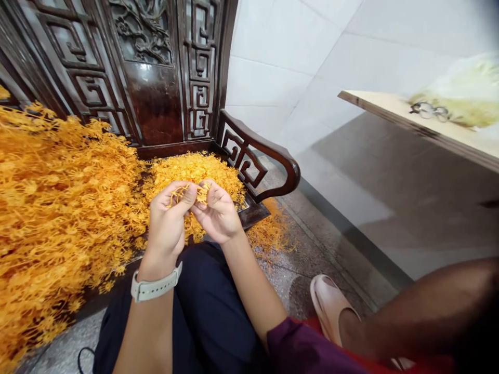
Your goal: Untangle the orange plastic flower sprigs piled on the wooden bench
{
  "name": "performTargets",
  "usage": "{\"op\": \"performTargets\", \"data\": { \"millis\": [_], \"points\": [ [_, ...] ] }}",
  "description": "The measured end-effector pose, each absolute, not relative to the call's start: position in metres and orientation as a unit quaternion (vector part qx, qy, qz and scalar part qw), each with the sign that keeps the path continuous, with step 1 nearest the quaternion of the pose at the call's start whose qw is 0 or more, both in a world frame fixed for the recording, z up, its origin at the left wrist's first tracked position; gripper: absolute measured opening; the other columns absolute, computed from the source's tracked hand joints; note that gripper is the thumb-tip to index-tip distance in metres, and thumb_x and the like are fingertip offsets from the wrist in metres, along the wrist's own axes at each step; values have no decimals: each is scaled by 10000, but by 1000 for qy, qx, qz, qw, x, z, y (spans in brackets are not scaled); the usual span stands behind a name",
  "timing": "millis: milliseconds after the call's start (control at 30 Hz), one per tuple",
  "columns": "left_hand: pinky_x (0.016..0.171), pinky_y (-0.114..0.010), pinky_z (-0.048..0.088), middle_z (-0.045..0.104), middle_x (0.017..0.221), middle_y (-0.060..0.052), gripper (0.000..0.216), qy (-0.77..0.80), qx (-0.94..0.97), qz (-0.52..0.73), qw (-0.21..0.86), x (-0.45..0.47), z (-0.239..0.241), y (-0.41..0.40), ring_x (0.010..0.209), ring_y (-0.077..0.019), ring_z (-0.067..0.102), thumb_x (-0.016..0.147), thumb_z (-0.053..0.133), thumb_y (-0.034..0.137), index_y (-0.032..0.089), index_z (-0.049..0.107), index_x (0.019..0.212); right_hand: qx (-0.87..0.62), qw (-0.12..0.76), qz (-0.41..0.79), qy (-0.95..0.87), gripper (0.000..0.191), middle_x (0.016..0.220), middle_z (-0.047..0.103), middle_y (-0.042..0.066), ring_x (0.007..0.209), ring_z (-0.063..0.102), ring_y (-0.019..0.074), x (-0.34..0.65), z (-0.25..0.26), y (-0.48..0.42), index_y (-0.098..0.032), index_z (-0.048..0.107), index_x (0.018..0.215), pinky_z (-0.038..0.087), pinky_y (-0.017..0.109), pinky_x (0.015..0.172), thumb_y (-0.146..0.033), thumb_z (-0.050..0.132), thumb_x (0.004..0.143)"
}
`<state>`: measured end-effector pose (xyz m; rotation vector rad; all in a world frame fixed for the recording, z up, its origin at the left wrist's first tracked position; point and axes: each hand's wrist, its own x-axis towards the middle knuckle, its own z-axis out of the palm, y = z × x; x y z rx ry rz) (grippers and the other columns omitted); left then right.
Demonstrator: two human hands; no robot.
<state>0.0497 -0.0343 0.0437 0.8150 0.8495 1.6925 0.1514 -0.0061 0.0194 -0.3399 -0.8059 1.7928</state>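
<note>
Dark trousers (222, 291) are seen nearest, close to the front edge of a carved wooden bench (161, 104). Its left part is covered by a large orange heap (66, 218); a smaller heap (195, 169) is piled at the seat's right end, beside the armrest (286, 165). Below the front right corner, loose orange bits (273, 231) are strewn. By the left hand (167, 213) and the right hand (221, 213), a thin orange sprig (202, 194) is held above the seat's front edge, pinched from both sides between thumb and curled fingers; whether the lower fingers touch it cannot be told. Its strands look pliant but easily torn, so a light pinch is called for, with the hands kept close together and any pull applied slowly along the strands, not across them.
</note>
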Motion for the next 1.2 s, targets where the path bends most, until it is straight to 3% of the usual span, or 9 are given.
{"op": "performTargets", "data": {
  "millis": [133,333,567,667,767,900,1000,1100,1200],
  "points": [
    [508,-123,415,597,708,7,323,335,321,702,540,49,44,-36,569,-48,477,702,1004,347,140,772,789,-113,532,767,-340,331,737,470,-24,624,363,112,157,20,-7,-202,632,933,406,262,608,-408,863,817],
    [496,-145,432,607,717,-11,345,341,317,677,569,45,38,-36,564,-66,518,719,987,345,104,772,840,-77,489,784,-374,264,721,502,-16,629,414,120,162,17,-4,-199,649,955,446,254,627,-406,799,888],
    [455,-145,394,334,571,70,221,206,177,739,616,28,52,-34,491,-62,386,884,831,171,142,641,775,7,510,790,-341,366,851,475,10,885,536,161,163,17,-8,-212,549,763,517,303,823,-349,887,783],
    [438,-148,383,347,557,75,177,230,180,752,591,27,56,-35,486,-68,387,926,827,231,157,682,855,-51,533,786,-309,272,852,473,-5,775,481,127,162,14,-9,-237,617,914,472,265,717,-398,832,869],
    [467,-156,434,459,608,64,250,280,186,751,569,30,52,-35,524,-65,464,834,924,281,174,702,877,-145,578,748,-293,323,817,489,-26,706,451,115,164,7,-1,-266,633,1043,453,259,677,-420,844,853],
    [524,-156,503,635,791,26,382,323,212,750,536,33,44,-32,618,-61,578,715,1002,332,171,742,944,-309,603,625,-389,395,1067,679,27,956,618,154,168,-4,14,-261,684,1108,528,307,867,-389,891,796],
    [525,-158,509,676,811,7,398,344,228,738,533,35,42,-30,617,-66,583,687,1011,326,157,740,925,-370,583,529,-493,315,1255,713,64,1183,634,196,167,-7,16,-247,742,1105,515,367,1027,-469,803,890],
    [478,-153,462,685,781,-9,332,378,244,718,532,37,44,-30,587,-69,557,730,972,294,148,753,933,-336,595,507,-525,328,1218,737,62,1158,668,201,162,0,9,-258,745,1147,538,393,1017,-531,696,972],
    [474,-139,447,670,773,-9,267,389,272,699,536,37,45,-31,584,-60,542,742,946,244,130,763,900,-297,603,506,-540,300,1162,736,44,1082,680,182,156,9,1,-265,736,1151,572,364,960,-469,765,933]
  ]
}}
